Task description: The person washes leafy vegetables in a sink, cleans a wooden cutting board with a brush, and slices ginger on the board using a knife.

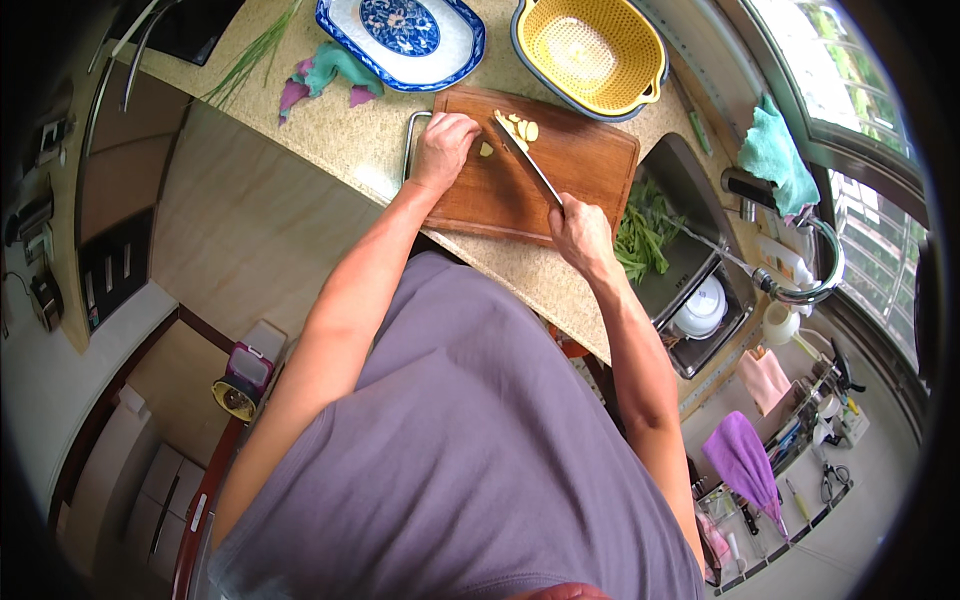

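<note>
My right hand (583, 231) grips the handle of a kitchen knife (534, 166), its blade slanting up and left over a wooden cutting board (570, 154). Pale yellow slices (528, 130), which look like ginger or garlic, lie by the blade's far end. A single slice (486, 150) rests apart, on the blade's left side. Over the board's left part, my left hand (444, 150) has its fingers curled, with the tips a little left of the blade. Whether something small is between those fingertips is hidden. A metal handle (409, 146) sticks out at the board's left end.
Beyond the board are a blue-and-white platter (450, 45) and a yellow colander (634, 52) in a dark basin. Green stalks (259, 56) and a teal-purple cloth (326, 69) lie left. Water runs from a faucet (832, 262) into the sink (664, 169), which holds leafy greens (645, 232).
</note>
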Motion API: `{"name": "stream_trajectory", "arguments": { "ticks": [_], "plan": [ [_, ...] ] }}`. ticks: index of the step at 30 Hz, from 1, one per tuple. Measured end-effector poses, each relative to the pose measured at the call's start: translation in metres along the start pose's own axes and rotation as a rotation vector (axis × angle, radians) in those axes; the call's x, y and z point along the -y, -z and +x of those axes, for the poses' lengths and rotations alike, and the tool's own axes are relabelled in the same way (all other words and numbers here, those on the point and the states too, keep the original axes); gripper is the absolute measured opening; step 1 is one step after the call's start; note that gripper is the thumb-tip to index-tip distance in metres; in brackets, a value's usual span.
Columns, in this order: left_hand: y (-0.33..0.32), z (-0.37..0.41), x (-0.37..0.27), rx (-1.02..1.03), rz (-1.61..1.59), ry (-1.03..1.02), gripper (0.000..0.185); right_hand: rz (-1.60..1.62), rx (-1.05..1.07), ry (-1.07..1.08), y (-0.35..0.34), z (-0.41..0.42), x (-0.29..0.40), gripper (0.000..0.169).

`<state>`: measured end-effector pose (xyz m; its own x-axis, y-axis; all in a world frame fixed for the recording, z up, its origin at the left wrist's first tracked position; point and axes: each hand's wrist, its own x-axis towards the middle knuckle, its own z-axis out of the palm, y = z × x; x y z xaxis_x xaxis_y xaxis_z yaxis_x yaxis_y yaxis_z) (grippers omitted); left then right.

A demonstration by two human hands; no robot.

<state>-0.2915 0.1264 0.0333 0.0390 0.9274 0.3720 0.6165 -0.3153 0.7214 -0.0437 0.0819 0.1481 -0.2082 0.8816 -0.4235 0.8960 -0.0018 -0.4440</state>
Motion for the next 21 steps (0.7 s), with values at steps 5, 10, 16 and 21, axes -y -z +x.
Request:
{"name": "stream_trajectory", "arguments": {
  "ticks": [5, 10, 16, 21],
  "plan": [
    [-0.002, -0.001, 0.003, -0.031, 0.031, -0.007, 0.01, -0.051, 0.074, 0.026, 0.013, -0.001, 0.015, 0.021],
    [-0.002, 0.001, -0.002, -0.048, 0.038, -0.013, 0.009, -0.078, 0.088, 0.014, 0.015, -0.001, 0.018, 0.022],
    [-0.005, -0.001, 0.0, -0.056, 0.056, -0.003, 0.012, -0.113, 0.109, 0.028, 0.015, 0.003, 0.016, 0.023],
    [-0.006, -0.003, 0.004, -0.054, 0.07, -0.021, 0.013, -0.13, 0.132, 0.048, 0.019, 0.01, 0.02, 0.023]
  ]
}}
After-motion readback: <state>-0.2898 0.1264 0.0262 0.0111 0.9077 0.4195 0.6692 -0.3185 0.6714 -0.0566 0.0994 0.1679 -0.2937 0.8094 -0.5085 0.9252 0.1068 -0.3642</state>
